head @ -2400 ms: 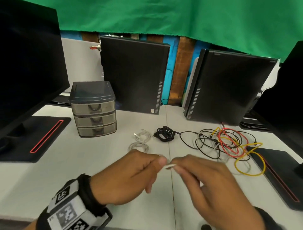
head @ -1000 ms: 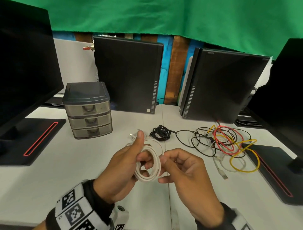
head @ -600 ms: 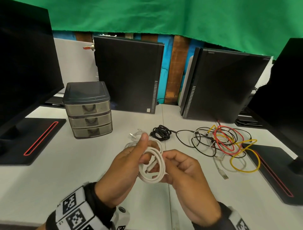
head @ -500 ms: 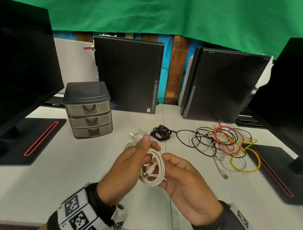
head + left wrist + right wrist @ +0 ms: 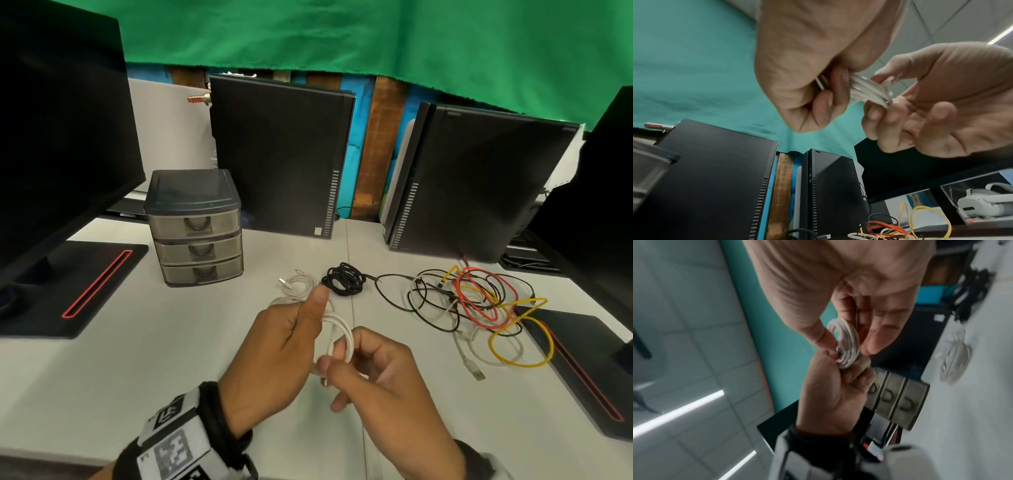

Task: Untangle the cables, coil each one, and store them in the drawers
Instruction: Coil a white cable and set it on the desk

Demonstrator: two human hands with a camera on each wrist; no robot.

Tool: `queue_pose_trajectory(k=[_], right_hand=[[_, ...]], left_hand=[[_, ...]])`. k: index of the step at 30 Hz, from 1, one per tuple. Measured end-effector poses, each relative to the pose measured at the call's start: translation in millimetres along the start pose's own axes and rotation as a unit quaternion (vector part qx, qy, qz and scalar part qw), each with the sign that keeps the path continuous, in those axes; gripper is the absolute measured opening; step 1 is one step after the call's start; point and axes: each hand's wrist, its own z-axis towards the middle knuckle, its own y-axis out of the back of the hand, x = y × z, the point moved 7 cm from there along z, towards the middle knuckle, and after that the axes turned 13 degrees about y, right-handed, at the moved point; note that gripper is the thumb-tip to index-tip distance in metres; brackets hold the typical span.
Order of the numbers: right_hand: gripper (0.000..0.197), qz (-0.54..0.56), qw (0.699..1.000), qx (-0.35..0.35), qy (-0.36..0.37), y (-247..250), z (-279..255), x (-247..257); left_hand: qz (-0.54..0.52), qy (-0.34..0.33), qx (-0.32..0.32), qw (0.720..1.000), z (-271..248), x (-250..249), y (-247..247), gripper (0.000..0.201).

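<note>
A small coil of white cable (image 5: 339,337) (image 5: 869,89) (image 5: 846,344) is held above the table between both hands. My left hand (image 5: 291,339) (image 5: 813,91) grips its upper side, thumb raised. My right hand (image 5: 356,370) (image 5: 849,337) pinches the lower side, thumb and forefinger on the cable's end. On the table beyond lie two coiled white cables (image 5: 296,286) (image 5: 953,360), a coiled black cable (image 5: 344,279), and a tangle of black, red, yellow and white cables (image 5: 479,305). The grey three-drawer unit (image 5: 197,229) (image 5: 898,397) stands at the left, all drawers closed.
Two black computer towers (image 5: 281,161) stand behind the cables. Monitors on black stands with red stripes (image 5: 96,287) flank the white table (image 5: 137,359) at left and right. A green cloth hangs at the back.
The white cable, stretched between my fingertips 2.4 s ago, is now wound into a coil. My right hand has shifted from beside the coil to under it, pinching the cable end.
</note>
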Motion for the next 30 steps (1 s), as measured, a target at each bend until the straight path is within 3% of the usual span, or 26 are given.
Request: queue_pose_trajectory(k=[4, 8, 14, 18, 21, 23, 26, 28, 30], right_hand=[[0.013, -0.078, 0.996, 0.019, 0.028, 5.2, 0.7, 6.5], [0.028, -0.005, 0.998, 0.048, -0.03, -3.8, -1.7, -6.0], [0.005, 0.117, 0.99, 0.052, -0.06, -14.2, -3.4, -9.5], [0.012, -0.005, 1.0, 0.006, 0.018, -4.7, -2.1, 0.7], [0.024, -0.101, 0.991, -0.025, 0.082, 2.3, -1.7, 0.8], [0.03, -0.174, 0.976, -0.031, 0.128, 6.7, -2.5, 2.0], [0.037, -0.307, 0.922, -0.056, 0.228, 10.5, -4.5, 17.9], [0.042, -0.324, 0.905, -0.069, 0.268, 7.3, -8.8, 27.4], [0.05, -0.29, 0.911, -0.07, 0.285, 2.7, -13.0, 31.5]], left_hand=[[0.028, -0.008, -0.002, 1.0, -2.7, 3.1, -2.5, 0.055], [0.128, -0.022, -0.002, 0.992, -6.2, 5.7, -8.0, 0.065], [0.207, -0.068, -0.048, 0.975, -2.1, 1.6, 2.5, 0.057], [0.128, -0.059, -0.055, 0.989, -0.1, -3.3, 8.5, 0.049], [0.103, -0.054, -0.054, 0.992, 0.6, -3.6, 11.9, 0.057], [0.095, -0.041, -0.064, 0.993, 3.2, -3.0, 17.5, 0.06], [0.078, -0.019, -0.069, 0.994, 6.8, -3.4, 24.2, 0.057], [0.081, -0.019, -0.07, 0.994, 7.6, -4.6, 25.5, 0.059], [0.084, -0.023, -0.074, 0.993, 7.4, -5.9, 25.5, 0.061]])
